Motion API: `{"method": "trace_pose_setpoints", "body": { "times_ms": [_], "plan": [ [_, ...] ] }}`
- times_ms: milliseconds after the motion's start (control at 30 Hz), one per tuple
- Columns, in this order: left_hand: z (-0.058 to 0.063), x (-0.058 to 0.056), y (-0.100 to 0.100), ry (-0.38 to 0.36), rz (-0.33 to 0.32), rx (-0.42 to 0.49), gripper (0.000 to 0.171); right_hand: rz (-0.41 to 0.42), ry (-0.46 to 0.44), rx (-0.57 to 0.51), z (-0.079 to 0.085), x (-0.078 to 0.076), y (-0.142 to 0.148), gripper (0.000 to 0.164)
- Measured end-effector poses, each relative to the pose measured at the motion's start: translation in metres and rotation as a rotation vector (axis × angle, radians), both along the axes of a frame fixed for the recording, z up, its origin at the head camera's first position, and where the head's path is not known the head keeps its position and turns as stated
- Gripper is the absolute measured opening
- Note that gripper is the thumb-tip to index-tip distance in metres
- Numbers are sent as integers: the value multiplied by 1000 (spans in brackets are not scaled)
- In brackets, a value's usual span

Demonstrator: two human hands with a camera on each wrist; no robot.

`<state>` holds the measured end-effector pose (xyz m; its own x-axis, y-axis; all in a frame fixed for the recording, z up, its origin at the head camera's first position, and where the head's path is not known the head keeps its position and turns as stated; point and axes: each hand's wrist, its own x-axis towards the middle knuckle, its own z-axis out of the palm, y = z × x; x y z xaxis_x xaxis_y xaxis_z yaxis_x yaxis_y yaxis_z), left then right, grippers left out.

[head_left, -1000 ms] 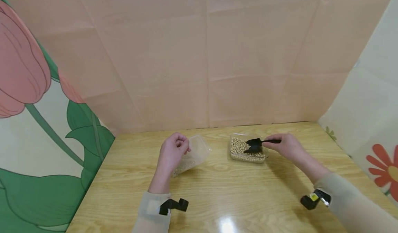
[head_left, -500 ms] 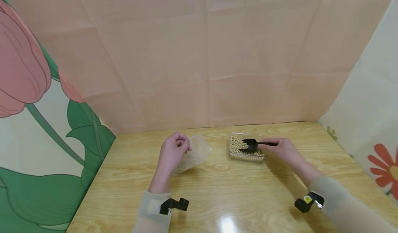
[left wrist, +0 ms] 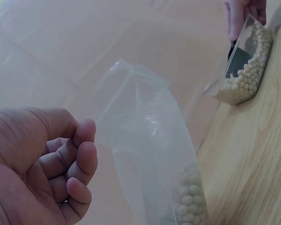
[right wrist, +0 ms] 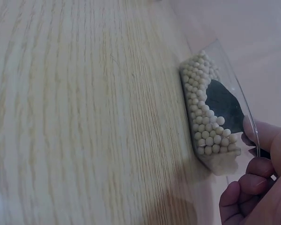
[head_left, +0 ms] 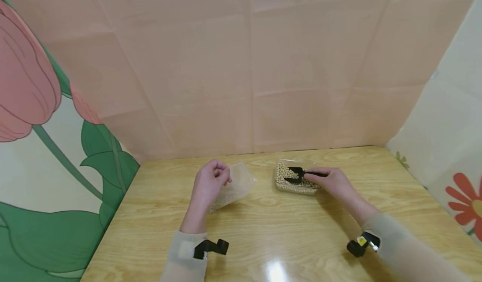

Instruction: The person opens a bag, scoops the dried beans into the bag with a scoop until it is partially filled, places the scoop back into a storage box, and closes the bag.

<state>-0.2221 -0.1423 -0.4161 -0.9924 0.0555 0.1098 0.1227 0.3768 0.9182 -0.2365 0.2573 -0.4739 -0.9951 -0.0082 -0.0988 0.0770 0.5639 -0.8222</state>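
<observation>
Thumb and forefinger of my left hand [head_left: 211, 180] pinch the top edge of a clear plastic bag [head_left: 242, 179]. Pale round balls, like soybeans [left wrist: 191, 199], lie in the bottom of the bag. My right hand [head_left: 335, 183] grips the handle of a small black scoop [head_left: 300, 174]. Its blade is sunk among more of the same balls [right wrist: 210, 119] in a clear rectangular container [head_left: 280, 186], partly covered by them. In the right wrist view, the thumb and fingers are at the container's near rim.
Both things are on a wood-grain table [head_left: 260, 232], the bag to the left of the container. A pinkish sheet [head_left: 248, 85] rises behind the table's back edge. Printed flower panels [head_left: 452, 139] stand at either side.
My right hand has moved left with the scoop, pushing it further across the balls. The container has shifted slightly left too. My left hand and the bag stay in place.
</observation>
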Motion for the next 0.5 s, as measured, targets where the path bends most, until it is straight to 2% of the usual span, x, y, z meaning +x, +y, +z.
{"method": "trace_pose_setpoints", "body": {
  "times_ms": [233,500],
  "plan": [
    [1,0,1,-8,0,-4,7,-27,-26,-87,-5,0,1,60],
    [0,1,0,-1,1,-8,8,-54,-23,-135,-10,-1,2,64]
  ]
}}
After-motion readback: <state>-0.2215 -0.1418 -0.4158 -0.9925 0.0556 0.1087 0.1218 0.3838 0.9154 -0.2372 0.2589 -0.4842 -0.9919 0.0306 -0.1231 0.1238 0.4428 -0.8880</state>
